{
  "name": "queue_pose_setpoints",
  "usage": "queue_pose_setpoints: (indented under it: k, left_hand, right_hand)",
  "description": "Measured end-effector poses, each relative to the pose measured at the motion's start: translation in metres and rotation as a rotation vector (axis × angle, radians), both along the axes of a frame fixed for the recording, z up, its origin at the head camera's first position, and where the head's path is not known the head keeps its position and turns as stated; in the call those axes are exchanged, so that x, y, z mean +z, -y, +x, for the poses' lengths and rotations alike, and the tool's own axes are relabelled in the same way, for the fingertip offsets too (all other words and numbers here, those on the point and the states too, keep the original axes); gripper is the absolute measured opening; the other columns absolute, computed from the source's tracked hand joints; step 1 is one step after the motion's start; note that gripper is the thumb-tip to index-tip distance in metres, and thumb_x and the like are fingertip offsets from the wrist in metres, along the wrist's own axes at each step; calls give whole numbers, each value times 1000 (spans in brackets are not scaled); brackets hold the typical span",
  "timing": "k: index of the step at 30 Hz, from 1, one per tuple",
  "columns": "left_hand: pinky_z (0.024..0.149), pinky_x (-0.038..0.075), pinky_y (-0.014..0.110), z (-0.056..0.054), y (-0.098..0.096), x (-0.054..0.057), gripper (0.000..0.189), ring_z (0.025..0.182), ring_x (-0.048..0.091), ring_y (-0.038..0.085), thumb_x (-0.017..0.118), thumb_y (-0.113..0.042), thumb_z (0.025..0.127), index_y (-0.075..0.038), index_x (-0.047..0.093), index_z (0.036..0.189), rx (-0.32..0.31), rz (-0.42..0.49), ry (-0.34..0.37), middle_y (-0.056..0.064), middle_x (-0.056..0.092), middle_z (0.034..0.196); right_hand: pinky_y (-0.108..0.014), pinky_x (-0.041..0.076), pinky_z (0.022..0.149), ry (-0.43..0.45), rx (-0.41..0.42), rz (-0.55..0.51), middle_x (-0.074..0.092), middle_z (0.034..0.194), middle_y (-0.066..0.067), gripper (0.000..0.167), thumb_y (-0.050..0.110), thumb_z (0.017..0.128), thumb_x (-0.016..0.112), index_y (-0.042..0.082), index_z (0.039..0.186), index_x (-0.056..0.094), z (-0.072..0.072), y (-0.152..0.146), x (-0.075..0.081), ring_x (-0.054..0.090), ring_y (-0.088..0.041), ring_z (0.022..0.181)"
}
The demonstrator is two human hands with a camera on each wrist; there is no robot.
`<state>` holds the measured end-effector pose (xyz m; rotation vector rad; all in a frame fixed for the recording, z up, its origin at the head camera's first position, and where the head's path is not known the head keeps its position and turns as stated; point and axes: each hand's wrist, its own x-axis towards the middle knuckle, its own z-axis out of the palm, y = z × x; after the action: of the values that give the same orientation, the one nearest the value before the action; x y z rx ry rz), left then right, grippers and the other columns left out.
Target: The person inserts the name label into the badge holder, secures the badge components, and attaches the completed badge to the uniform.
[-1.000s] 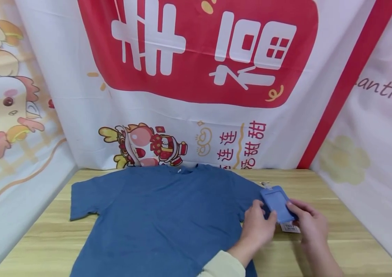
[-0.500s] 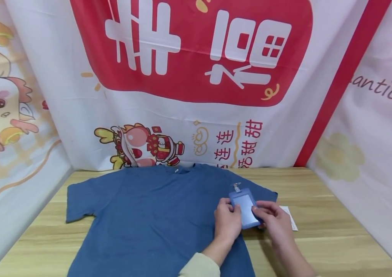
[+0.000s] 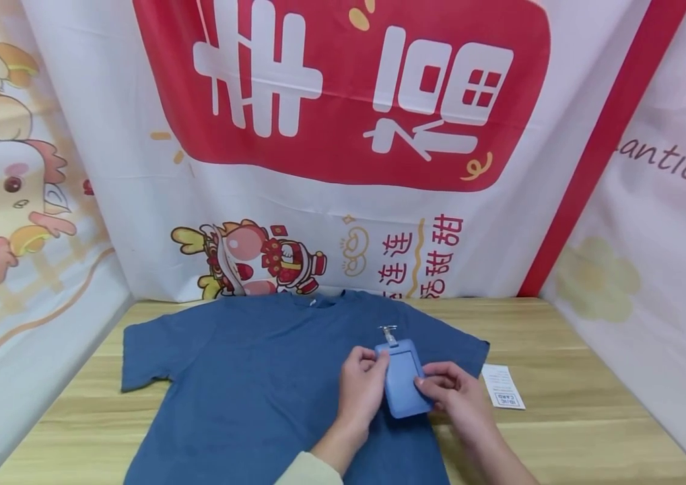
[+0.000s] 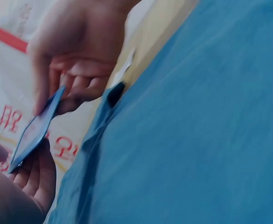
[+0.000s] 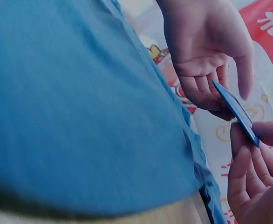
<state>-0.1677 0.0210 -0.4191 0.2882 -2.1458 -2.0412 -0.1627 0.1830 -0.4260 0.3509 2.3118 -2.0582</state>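
Observation:
A blue badge holder (image 3: 404, 380) with a metal clip (image 3: 388, 335) at its top is held up over the right part of a spread blue T-shirt (image 3: 282, 384). My left hand (image 3: 362, 391) grips its upper left edge, thumb on the front face. On the opposite side, my right hand (image 3: 456, 397) pinches the lower right edge between thumb and fingers. Both wrist views show the holder edge-on between the two hands, apart from the shirt. Its back is hidden from the head view.
A white printed card (image 3: 503, 387) lies on the wooden table (image 3: 585, 404), right of the shirt's sleeve. Printed cloth walls (image 3: 343, 155) enclose the back and both sides of the table.
Both hands have carried the badge holder leftward, from beside the right sleeve to over the shirt. The white card, partly covered before, now shows fully on the table.

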Motion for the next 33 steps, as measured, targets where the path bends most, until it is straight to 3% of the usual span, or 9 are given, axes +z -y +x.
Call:
queue_pose_setpoints:
  k: [4, 10, 16, 20, 25, 28, 33]
  left_hand:
    - [66, 52, 29, -4, 21, 3, 28, 72, 61, 13, 69, -32, 104, -5, 72, 109, -10, 95, 72, 5, 73, 92]
    - [62, 55, 26, -5, 42, -1, 30, 68, 63, 11, 74, -24, 101, 1, 77, 116, -66, 207, 123, 7, 75, 98]
    - [74, 53, 25, -4, 55, -4, 28, 88, 71, 12, 80, -22, 96, -2, 78, 115, -70, 159, 140, 10, 82, 108]
    - [80, 52, 26, -2, 65, 0, 33, 97, 75, 11, 80, -17, 94, -1, 76, 123, -101, 187, 142, 10, 84, 108]
    - [85, 53, 30, 2, 77, 10, 46, 98, 74, 12, 81, -29, 97, -4, 72, 135, -172, 212, 166, 9, 83, 114]
    - [84, 58, 30, 3, 82, 15, 45, 93, 75, 13, 79, -36, 99, -4, 73, 131, -190, 207, 152, 9, 83, 112]
    - [80, 62, 29, 4, 84, 18, 32, 86, 76, 13, 80, -30, 100, -4, 78, 118, -181, 210, 131, 7, 82, 102]
  right_hand:
    - [-30, 54, 64, 23, 63, 17, 74, 91, -3, 27, 13, 93, 84, 3, 115, 72, 6, 10, 0, 65, -19, 81]
    - [-33, 55, 69, 59, 182, 20, 72, 95, -4, 27, 15, 95, 81, 4, 117, 69, 10, 16, -3, 63, -22, 84]
    - [-32, 56, 67, 49, 321, 29, 71, 92, -2, 30, 17, 96, 81, 3, 118, 67, 12, 17, -7, 63, -19, 78]
    - [-32, 57, 66, 32, 384, 57, 71, 91, -1, 31, 20, 96, 81, 3, 118, 67, 12, 19, -8, 64, -18, 76]
    - [-30, 53, 65, 6, 429, 95, 70, 91, -1, 31, 19, 95, 83, 3, 116, 68, 12, 19, -7, 62, -17, 76]
    - [-29, 51, 65, 2, 463, 116, 70, 90, -2, 29, 19, 95, 82, 3, 115, 68, 12, 17, -6, 60, -18, 77]
    - [-29, 53, 70, -54, 464, 235, 72, 94, -2, 25, 21, 93, 84, 7, 110, 73, 11, 18, -2, 63, -18, 84]
